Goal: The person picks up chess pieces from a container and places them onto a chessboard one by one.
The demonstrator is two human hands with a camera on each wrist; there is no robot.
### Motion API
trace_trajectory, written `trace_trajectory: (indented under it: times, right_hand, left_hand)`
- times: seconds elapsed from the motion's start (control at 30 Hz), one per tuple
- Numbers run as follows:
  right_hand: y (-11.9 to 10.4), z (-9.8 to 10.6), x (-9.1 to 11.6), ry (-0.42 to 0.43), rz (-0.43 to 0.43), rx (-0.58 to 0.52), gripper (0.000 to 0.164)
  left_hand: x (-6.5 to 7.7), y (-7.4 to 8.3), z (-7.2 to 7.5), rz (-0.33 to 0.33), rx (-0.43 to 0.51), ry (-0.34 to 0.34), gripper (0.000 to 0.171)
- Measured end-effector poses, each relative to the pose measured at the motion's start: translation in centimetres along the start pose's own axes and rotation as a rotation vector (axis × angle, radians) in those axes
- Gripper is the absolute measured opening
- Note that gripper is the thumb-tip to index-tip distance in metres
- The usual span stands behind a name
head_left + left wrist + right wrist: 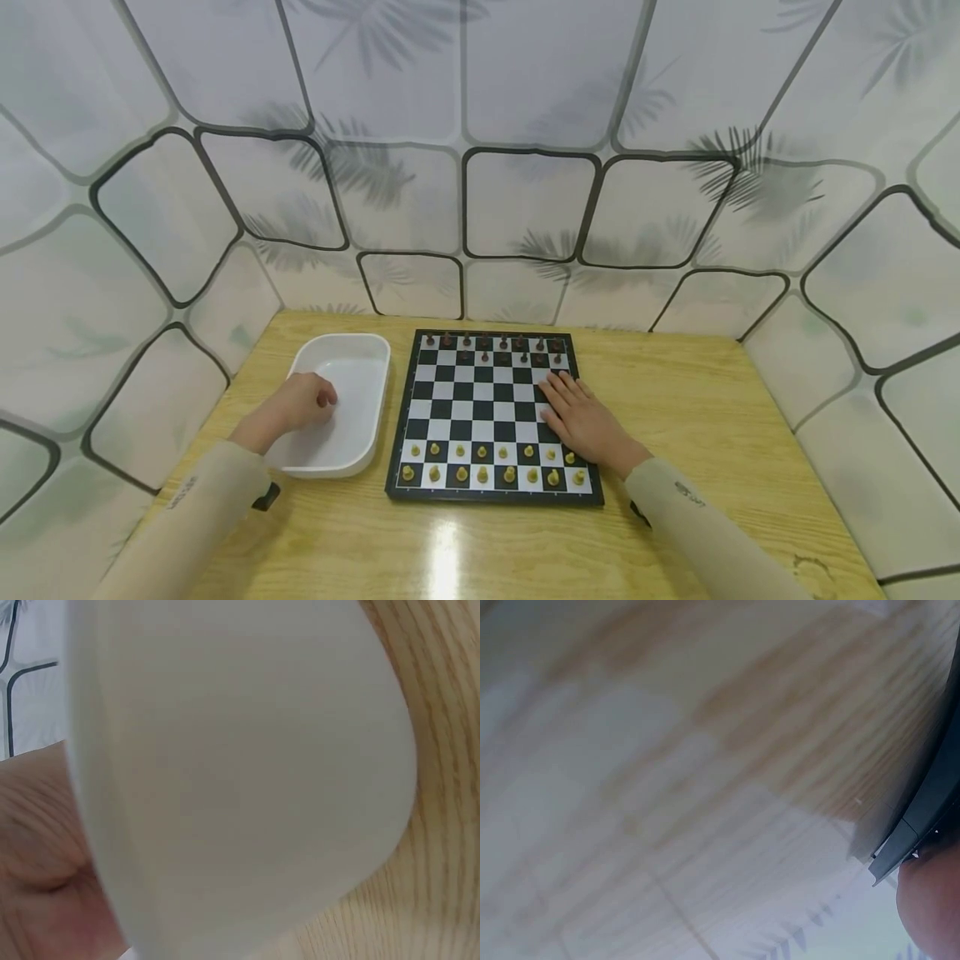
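Note:
My left hand (306, 402) hangs over the white plastic tray (358, 417), its fingers bent downward; I cannot tell whether anything is between the fingertips. In the left wrist view, the tray's outer wall (247, 765) hides most of that hand. Flat on the right side of the chessboard (483, 410) rests my right hand (585, 421), fingers straight and pointing up the board. Yellow chess pieces (482, 474) fill two rows at the near end. Dark red chess pieces (503, 342) line the far row, with several more in front of it; the two leftmost squares of that second row hold none.
A light wooden table (697, 400) carries the board and the tray. The tray stands just left of the board, a narrow strip of wood between them. Behind and on both sides hangs a patterned curtain-like wall (532, 204).

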State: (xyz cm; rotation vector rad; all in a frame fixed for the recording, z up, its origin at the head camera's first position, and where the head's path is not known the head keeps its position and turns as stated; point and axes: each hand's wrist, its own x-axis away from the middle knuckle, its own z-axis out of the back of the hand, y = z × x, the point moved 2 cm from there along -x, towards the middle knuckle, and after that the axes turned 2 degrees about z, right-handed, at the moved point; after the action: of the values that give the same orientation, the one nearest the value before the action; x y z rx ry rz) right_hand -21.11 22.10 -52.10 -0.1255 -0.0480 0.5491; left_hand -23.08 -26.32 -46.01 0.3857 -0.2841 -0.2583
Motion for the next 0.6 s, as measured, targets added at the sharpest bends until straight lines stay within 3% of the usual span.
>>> trace_trajectory:
  times: [0.23, 0.6]
  right_hand:
    - [0.07, -0.07, -0.01, 0.011, 0.001, 0.004, 0.063]
    - [-0.15, 0.27, 0.03, -0.002, 0.003, -0.003, 0.063]
  left_hand:
    - [0.21, 0.20, -0.09, -0.012, 0.003, -0.038, 0.014]
    - [0.27, 0.35, -0.31, -0.049, -0.039, -0.023, 0.007]
